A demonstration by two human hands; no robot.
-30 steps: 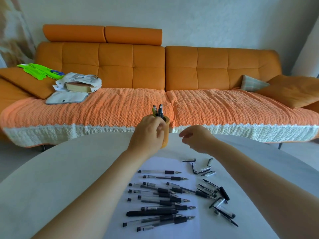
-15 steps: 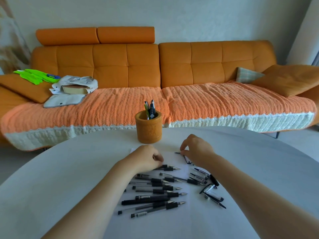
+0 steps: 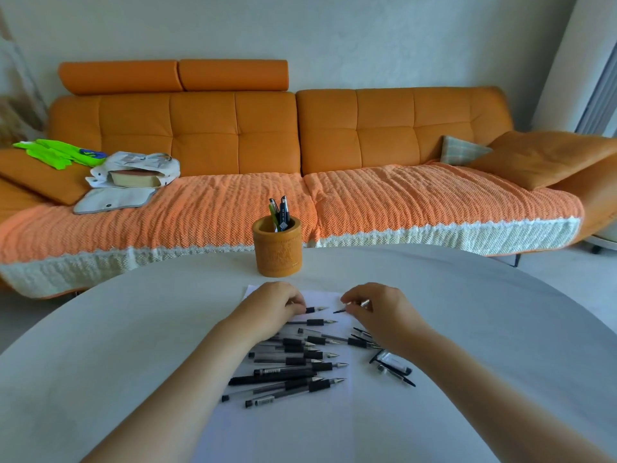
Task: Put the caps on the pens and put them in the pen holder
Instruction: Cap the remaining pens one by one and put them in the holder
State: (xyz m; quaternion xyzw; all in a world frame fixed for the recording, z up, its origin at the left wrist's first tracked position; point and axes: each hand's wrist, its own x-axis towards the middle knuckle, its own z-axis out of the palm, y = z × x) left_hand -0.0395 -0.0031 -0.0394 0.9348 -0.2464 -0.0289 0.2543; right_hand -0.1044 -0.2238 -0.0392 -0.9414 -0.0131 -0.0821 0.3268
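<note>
At the far edge of the paper sheet (image 3: 322,295), the left hand (image 3: 270,310) curls its fingers (image 3: 295,304) around an uncapped pen (image 3: 316,309), tip pointing right. Just opposite, the right hand (image 3: 379,307) pinches what looks like a cap (image 3: 343,310), aimed left at that tip, a small gap between them. Beyond both, nearer the left hand, the pen holder (image 3: 277,253) stands upright on the worktop (image 3: 133,329).

Wall (image 3: 334,35): pale, plain, far.
Sofa (image 3: 233,135): long, orange, against the wall.
Throw (image 3: 434,202): orange knit, white hem, over the seat.
Cushions: orange (image 3: 551,155) far right; checked (image 3: 462,152) beside it.
Floor (image 3: 574,275): pale grey.
Surface (image 3: 100,345): white, rounded, near.
</note>
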